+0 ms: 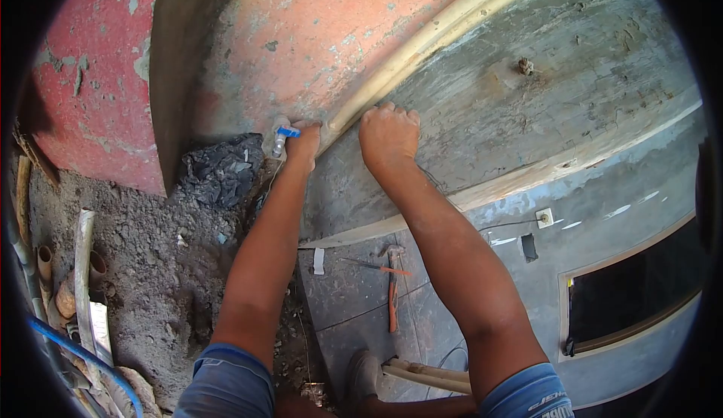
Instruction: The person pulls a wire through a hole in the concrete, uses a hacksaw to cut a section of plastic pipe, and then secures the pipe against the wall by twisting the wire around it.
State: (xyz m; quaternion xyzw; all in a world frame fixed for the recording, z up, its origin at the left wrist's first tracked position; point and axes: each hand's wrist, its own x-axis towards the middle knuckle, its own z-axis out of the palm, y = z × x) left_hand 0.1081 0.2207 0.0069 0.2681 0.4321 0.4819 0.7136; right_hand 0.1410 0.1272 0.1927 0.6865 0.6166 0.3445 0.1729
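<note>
Right grip (389,133) at pipes (454,22) between orange wall (324,34) and concrete (557,109).

White letters reading "UBE", partly legible otherwise, on right blue sleeve (520,392)

Red wall (102,94) at ten o'clock, peeling orange wall (316,34) at twelve, rough concrete (602,71) at two, dark framed window (640,282) at four, grey tiles (343,297) at six, loose dirt (151,267) at eight.

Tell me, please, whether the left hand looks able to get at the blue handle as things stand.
Probably yes: the left hand is right beside the blue handle, and nothing visible blocks the way between them, though part of the hand is hidden.
</note>
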